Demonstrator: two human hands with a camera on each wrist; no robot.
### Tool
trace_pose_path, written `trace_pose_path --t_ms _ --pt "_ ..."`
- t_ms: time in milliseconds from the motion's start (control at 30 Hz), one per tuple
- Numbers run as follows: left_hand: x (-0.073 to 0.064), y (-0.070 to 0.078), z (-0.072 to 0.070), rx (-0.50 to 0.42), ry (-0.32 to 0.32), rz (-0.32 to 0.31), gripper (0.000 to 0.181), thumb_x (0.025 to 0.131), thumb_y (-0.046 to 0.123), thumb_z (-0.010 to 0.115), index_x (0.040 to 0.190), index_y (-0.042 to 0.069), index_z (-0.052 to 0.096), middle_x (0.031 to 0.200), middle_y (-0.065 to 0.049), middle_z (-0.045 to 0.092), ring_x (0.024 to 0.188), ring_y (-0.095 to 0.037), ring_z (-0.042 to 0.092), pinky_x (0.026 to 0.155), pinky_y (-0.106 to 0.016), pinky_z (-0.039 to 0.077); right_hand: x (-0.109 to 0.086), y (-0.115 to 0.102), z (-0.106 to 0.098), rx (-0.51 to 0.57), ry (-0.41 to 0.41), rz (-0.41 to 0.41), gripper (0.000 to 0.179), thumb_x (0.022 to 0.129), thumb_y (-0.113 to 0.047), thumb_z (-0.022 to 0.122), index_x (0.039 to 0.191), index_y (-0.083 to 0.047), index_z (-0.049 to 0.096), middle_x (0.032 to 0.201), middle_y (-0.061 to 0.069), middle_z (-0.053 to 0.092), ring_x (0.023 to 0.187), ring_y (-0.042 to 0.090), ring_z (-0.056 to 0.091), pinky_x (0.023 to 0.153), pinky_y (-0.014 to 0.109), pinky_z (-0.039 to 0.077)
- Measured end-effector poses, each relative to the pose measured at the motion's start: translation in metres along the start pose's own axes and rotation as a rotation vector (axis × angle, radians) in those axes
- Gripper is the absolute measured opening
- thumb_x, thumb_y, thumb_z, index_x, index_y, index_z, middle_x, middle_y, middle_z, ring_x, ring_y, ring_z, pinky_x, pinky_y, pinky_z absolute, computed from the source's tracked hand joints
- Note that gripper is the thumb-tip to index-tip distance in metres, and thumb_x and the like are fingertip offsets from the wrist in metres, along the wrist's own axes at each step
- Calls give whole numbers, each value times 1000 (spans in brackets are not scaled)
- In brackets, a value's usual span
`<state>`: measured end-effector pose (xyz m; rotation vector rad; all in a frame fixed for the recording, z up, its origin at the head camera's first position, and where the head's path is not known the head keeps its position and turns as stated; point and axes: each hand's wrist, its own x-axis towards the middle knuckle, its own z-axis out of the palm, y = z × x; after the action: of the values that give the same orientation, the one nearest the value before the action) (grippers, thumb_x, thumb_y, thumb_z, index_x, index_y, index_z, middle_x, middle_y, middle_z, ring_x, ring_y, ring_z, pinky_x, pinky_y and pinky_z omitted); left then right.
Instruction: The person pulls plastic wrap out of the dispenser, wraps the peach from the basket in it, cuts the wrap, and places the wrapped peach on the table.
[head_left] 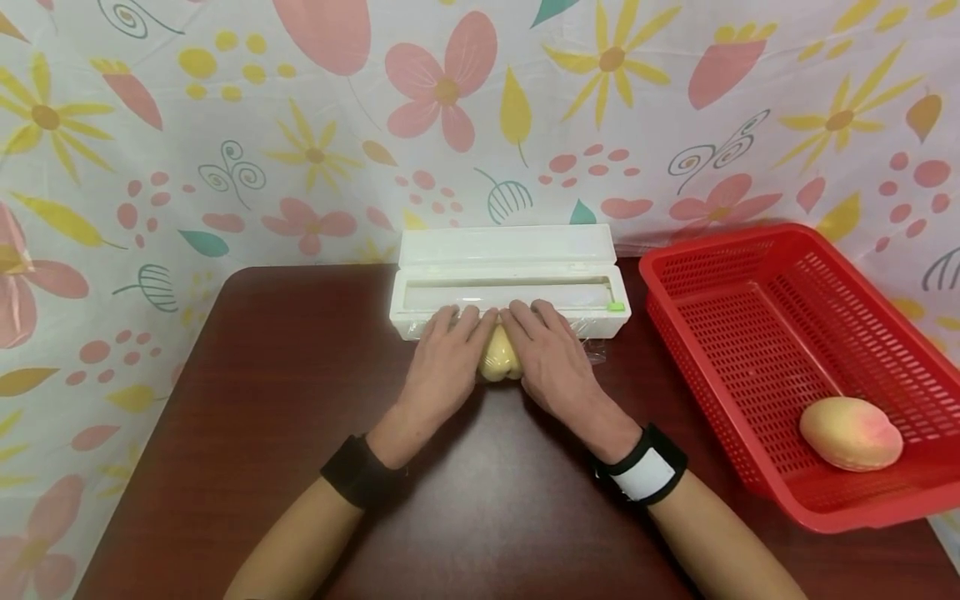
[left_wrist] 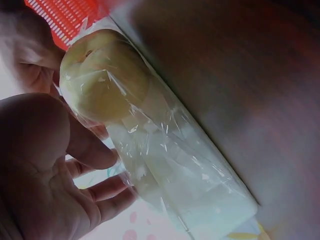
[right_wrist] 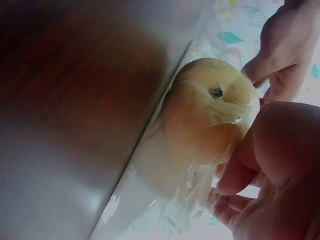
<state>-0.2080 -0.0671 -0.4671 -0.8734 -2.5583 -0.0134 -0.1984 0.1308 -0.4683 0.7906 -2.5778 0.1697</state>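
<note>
A pale yellow, pear-like fruit point(head_left: 498, 357) stands between my two hands, in front of a white cling film box point(head_left: 510, 323). Clear cling film point(left_wrist: 170, 145) stretches over the fruit and the box front, wrinkled and shiny. My left hand point(head_left: 444, 357) lies along the fruit's left side, its thumb and fingertips pinching the film at the box edge. On the other side my right hand point(head_left: 553, 360) does the same, thumb and fingers at the film in the right wrist view. The dimpled end of the fruit point(right_wrist: 210, 110) faces me.
The lid point(head_left: 506, 244) of the box is raised, and a film roll point(head_left: 502, 297) lies inside. A green slider point(head_left: 616, 307) sits at its right end. To the right, a red basket point(head_left: 738, 417) holds a peach-like fruit point(head_left: 851, 433). A flowered cloth point(head_left: 315, 108) hangs behind the brown table point(head_left: 300, 375).
</note>
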Motion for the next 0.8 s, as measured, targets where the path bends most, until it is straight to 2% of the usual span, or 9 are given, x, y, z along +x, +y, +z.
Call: trace_pose_path --t_ms 100,200,300,400,600,800 --pt "3 -2 -2 -19 21 3 58 85 -3 67 142 8 65 115 -10 62 108 -35 56 97 -41 52 3 -1 -1 13 8 1 77 67 -12 93 135 3 62 127 15 59 113 37 53 102 45 49" --pt "5 -3 -2 -22 17 6 57 84 -2 67 141 6 66 115 -10 62 106 -34 56 95 -39 51 6 -4 -4 10 -19 22 79 68 -14 95 136 5 61 125 16 59 111 36 55 100 44 51" --pt "5 -3 -1 -17 -1 9 55 87 -1 66 142 3 65 118 -11 63 106 -33 55 97 -39 50 6 -9 -6 0 -70 54 80 71 -15 94 140 6 60 127 16 59 112 35 55 100 43 52" --pt "5 -4 -2 -7 -5 11 57 85 1 69 142 3 64 117 -11 63 106 -33 56 99 -38 49 7 -11 -7 -7 -98 78 82 73 -17 95 142 6 59 126 16 58 113 34 55 100 42 52" --pt "2 -7 -3 15 -10 23 65 78 1 74 143 3 64 114 -10 62 104 -32 57 101 -37 46 6 -10 -6 17 -85 94 80 70 -15 96 139 5 61 121 14 57 108 33 55 92 41 55" --pt "0 -9 -4 12 -18 33 71 77 2 75 147 3 61 115 -10 61 107 -31 56 101 -38 45 4 -7 -7 33 -78 98 80 69 -13 94 139 6 59 120 14 57 107 33 55 95 41 53"
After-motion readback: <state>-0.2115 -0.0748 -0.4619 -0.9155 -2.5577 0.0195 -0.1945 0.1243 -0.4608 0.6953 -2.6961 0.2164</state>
